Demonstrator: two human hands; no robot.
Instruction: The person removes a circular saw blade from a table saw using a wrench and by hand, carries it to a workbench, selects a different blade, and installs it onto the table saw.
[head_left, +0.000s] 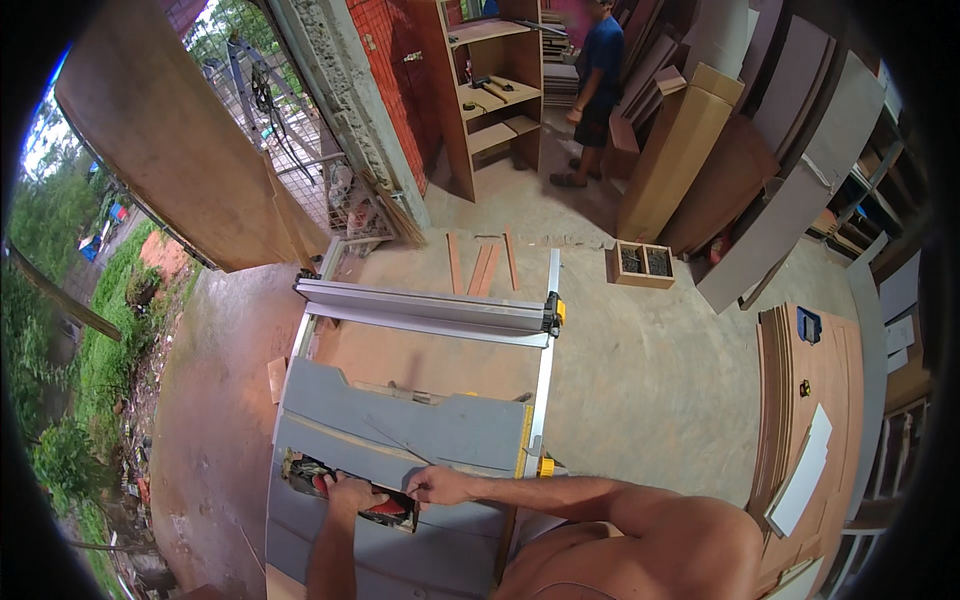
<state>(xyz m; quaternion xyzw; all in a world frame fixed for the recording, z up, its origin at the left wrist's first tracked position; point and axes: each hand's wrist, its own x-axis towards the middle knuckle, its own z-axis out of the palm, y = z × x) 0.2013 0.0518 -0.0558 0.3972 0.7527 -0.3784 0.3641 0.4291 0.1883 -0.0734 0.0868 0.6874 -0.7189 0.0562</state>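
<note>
A grey table saw top (430,420) lies in front of me, with a long dark opening (300,470) cut through it. Red parts (392,506) show inside this opening. My left hand (350,494) rests over the middle of it, fingers bent down at the red parts; whether they grip anything is hidden. At the opening's right end, my right hand (440,486) has its fingers pinched together. Whatever they hold is too small to make out. A thin dark rod (395,437) slants across the top just beyond the right hand.
The saw's rip fence (430,311) spans two rails at the far side. Wood strips (483,268) and a divided box (643,264) lie on the floor beyond. Stacked boards (835,370) stand right. Another person (600,75) is by a wooden shelf unit (500,95).
</note>
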